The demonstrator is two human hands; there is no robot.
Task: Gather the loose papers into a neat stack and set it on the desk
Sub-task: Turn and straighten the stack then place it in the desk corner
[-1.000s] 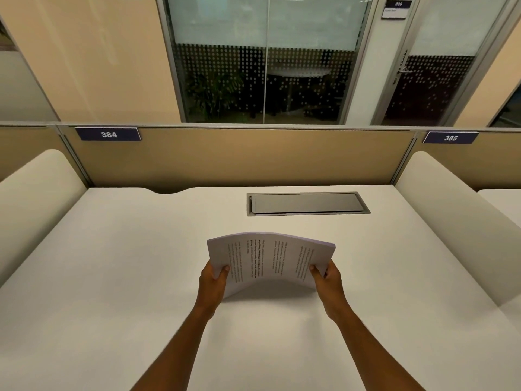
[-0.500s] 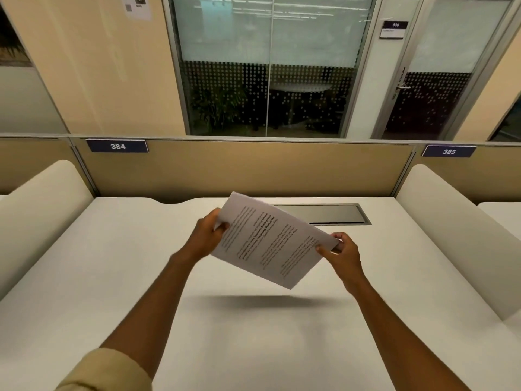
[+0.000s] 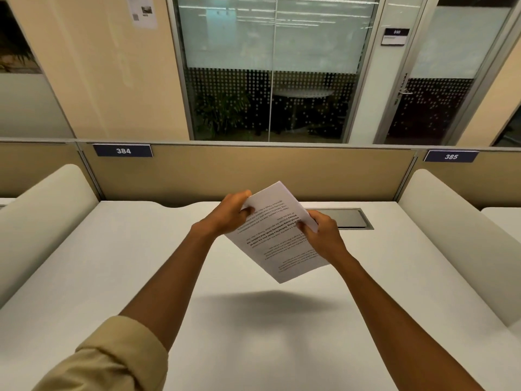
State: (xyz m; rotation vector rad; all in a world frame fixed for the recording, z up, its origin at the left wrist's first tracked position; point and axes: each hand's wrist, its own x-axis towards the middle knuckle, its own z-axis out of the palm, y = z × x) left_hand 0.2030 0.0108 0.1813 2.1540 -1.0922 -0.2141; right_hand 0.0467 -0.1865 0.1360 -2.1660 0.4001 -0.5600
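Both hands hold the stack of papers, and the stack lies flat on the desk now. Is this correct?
Not quite. Both the left hand and right hand hold the stack of papers, but the head view shows it tilted in the air above the desk, casting a shadow below.

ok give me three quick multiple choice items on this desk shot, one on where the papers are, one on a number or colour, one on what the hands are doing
1. Where is the paper stack?
A. flat on the desk
B. held in the air above the desk
C. on the partition

2. Which number is on the label at the left?
A. 384
B. 390
C. 210

3. How do the hands meet the stack?
A. both grip it
B. only the left hand grips it
C. neither touches it

Key: 1 B, its shadow falls on the desk below it; 2 A, the label reads 384; 3 A, left hand and right hand each curl round an edge.
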